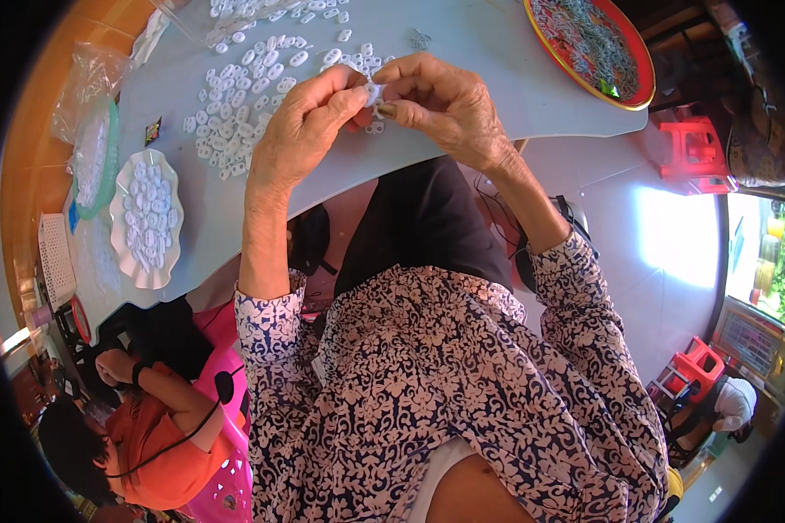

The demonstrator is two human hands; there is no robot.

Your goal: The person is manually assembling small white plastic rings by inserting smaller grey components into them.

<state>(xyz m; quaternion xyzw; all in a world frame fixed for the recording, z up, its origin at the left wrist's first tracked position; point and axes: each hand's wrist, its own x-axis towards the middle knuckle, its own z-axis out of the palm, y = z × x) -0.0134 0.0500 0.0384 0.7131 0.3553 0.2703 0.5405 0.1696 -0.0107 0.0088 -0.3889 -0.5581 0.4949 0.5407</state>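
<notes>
Both hands meet over the near edge of the grey table, around a small white oval plastic piece. My left hand pinches it between thumb and fingers. From the other side, the thumb and fingers of my right hand close in at the piece; whatever they pinch is too small to make out. Loose white oval pieces with holes lie scattered beside and beyond my left hand. A small heap of thin metal bits sits just beyond my right hand.
A white ruffled dish of similar pieces stands at left, near clear plastic bags. At far right, a red round tray holds many metal bits. A person in orange sits lower left. Red stools stand on the right.
</notes>
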